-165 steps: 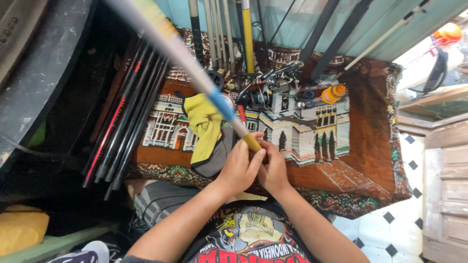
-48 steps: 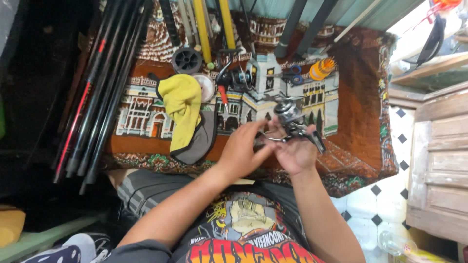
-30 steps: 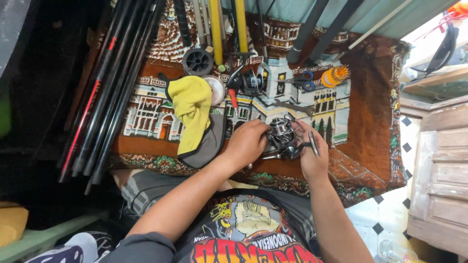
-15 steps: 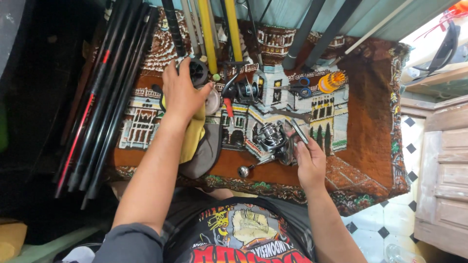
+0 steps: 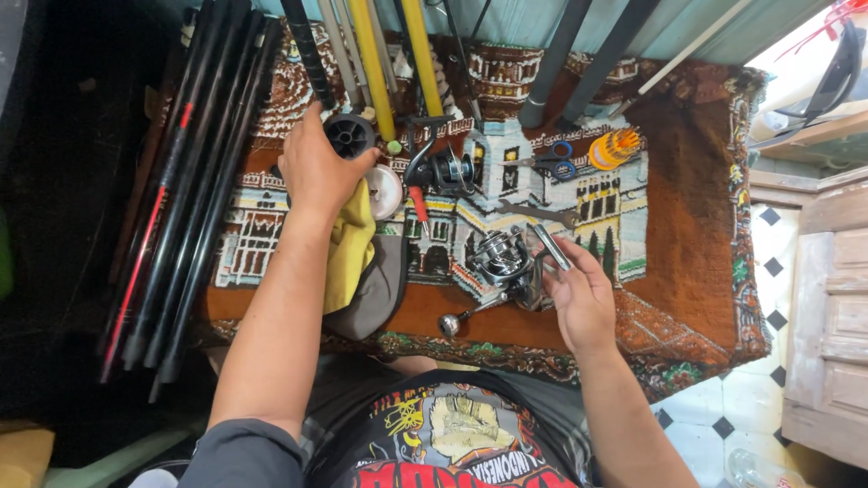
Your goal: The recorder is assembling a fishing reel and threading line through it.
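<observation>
My left hand (image 5: 316, 167) is stretched forward and grips a black round spool (image 5: 349, 136) at the foot of a black rod. A yellow cloth (image 5: 346, 258) lies under my left wrist on a grey cap. My right hand (image 5: 583, 294) holds a silver spinning reel (image 5: 503, 262) by its foot, low over the patterned rug (image 5: 696, 262). The reel's crank handle with a round knob (image 5: 449, 323) points toward me. A second black reel (image 5: 448, 170) lies on the rug between my hands, further back.
Several black rods (image 5: 181, 190) lie along the left edge of the rug. Yellow and grey rods (image 5: 375, 63) lean at the back. Blue-handled scissors (image 5: 547, 163) and an orange line spool (image 5: 613, 147) sit at the back right. A wooden cabinet (image 5: 832, 316) stands to the right.
Earlier both hands worked on a rod end, then on the silver reel. My left hand left the reel and reached forward to the black spool. The right hand keeps the reel.
</observation>
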